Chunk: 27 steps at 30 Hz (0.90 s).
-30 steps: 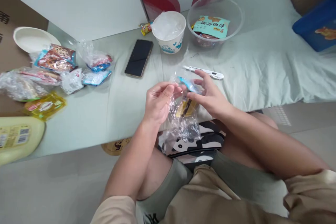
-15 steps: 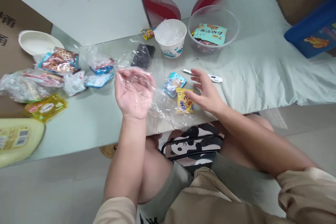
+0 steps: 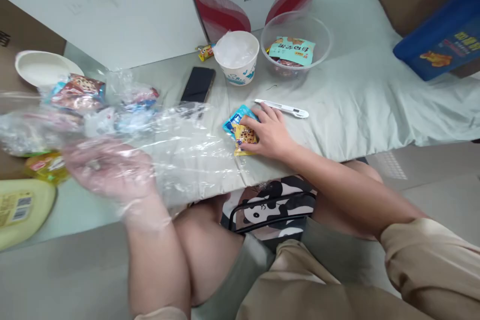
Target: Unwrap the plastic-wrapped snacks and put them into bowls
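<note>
My left hand point(image 3: 108, 167) is blurred by motion at the left, with a clear plastic bag point(image 3: 180, 145) trailing from it across the table. I cannot make out its fingers. My right hand point(image 3: 268, 132) lies on the pale green cloth point(image 3: 356, 95) with its fingers curled over a yellow cookie packet point(image 3: 244, 136). A blue snack packet point(image 3: 233, 121) lies right beside that, touching it. A white utility knife point(image 3: 282, 108) lies just beyond my right hand.
A black phone point(image 3: 197, 85), a paper cup point(image 3: 237, 57) and a clear bowl point(image 3: 296, 42) holding packets stand at the back. Bagged snacks point(image 3: 77, 95), a white plate point(image 3: 41, 67) and a yellow bottle point(image 3: 20, 212) lie at the left. A blue box point(image 3: 442, 35) is at right.
The two packets came out of the clear bag onto the cloth. My left hand swept left with the emptied bag. My right hand dropped onto the yellow packet.
</note>
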Tool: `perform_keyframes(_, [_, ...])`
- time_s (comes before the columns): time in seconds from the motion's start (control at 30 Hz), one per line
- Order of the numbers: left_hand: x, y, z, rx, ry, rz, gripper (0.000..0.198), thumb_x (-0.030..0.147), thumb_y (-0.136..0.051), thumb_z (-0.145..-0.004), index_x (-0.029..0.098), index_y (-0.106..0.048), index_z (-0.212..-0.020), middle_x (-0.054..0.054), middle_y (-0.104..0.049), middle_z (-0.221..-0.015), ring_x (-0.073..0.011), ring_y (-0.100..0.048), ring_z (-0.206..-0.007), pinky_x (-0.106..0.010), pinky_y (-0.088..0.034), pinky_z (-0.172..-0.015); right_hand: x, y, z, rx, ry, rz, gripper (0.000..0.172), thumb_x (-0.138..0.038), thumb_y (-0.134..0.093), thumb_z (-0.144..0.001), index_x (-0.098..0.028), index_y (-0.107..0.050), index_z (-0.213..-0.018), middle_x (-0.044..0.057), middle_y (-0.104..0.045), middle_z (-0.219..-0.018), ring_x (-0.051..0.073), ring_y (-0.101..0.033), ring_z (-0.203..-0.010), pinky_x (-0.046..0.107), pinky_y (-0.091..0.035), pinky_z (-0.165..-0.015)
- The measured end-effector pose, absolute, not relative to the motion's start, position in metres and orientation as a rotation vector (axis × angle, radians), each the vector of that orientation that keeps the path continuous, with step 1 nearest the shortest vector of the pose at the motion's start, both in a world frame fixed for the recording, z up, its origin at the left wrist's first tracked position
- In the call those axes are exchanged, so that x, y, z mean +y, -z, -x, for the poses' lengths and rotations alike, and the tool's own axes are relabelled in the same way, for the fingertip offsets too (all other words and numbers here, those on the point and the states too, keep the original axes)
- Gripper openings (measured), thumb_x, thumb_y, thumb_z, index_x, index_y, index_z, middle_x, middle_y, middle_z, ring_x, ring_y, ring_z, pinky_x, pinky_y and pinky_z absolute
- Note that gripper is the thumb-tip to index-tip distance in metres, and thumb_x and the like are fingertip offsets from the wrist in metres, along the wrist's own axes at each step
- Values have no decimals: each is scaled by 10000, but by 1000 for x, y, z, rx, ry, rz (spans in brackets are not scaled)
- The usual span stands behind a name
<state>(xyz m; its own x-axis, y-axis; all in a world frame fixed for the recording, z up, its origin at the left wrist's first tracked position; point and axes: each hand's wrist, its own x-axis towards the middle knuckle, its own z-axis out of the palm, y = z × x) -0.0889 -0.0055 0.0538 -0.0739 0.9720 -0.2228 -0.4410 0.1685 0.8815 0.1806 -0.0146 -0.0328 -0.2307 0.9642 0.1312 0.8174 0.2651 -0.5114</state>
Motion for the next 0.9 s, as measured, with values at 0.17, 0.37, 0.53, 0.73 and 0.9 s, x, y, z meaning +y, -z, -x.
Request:
perform_keyframes(0.17, [10, -31, 90, 1001, -1505, -627, 160, 439, -622, -914, 351, -595, -783, 112, -623, -552, -161, -704, -800, -341, -565, -736, -9, 32, -178, -1942, -736, 1442, 430, -319, -727, -820, -217, -637, -1227, 126, -615, -1208, 307, -600, -1148, 483, -494, -1033])
perform_keyframes(0.37, [27, -10, 74, 757, -1522, -331, 204, 202, -690, -818, 259, -530, -705, 156, -624, -563, -38, -561, -522, -213, -558, -689, -16, 26, -234, -1470, -623, 1381, 736, -387, -736, -818, -265, -337, -1425, 121, -570, -1266, 273, -670, -1063, 444, -573, -918])
perform_keyframes(0.53, [27, -14, 46, 790, -1394, -236, 179, 213, -699, -828, 214, -552, -725, 103, -583, -564, -42, -560, -492, -219, -562, -643, 35, -20, -296, -1307, -532, 1489, 793, -337, -765, -834, -282, -294, -1469, 121, -616, -1269, 262, -695, -1035, 411, -578, -886])
perform_keyframes(0.73, [30, -21, 36, 883, -1351, -189, 145, 211, -684, -793, 193, -566, -712, 86, -559, -550, -57, -548, -465, -222, -556, -610, 88, -62, -320, -1424, -217, 1809, 629, -325, -820, -800, -186, -525, -1338, 181, -607, -1315, 303, -585, -1234, 528, -452, -1100])
perform_keyframes(0.9, [30, -8, 39, 1188, -1301, -440, 156, 234, -699, -696, 184, -557, -656, 69, -520, -543, -79, -557, -472, -211, -511, -552, 10, -12, -248, -2049, -234, 1305, 256, -283, -519, -965, -213, -652, -1171, 113, -722, -1165, 258, -684, -1109, 455, -549, -993])
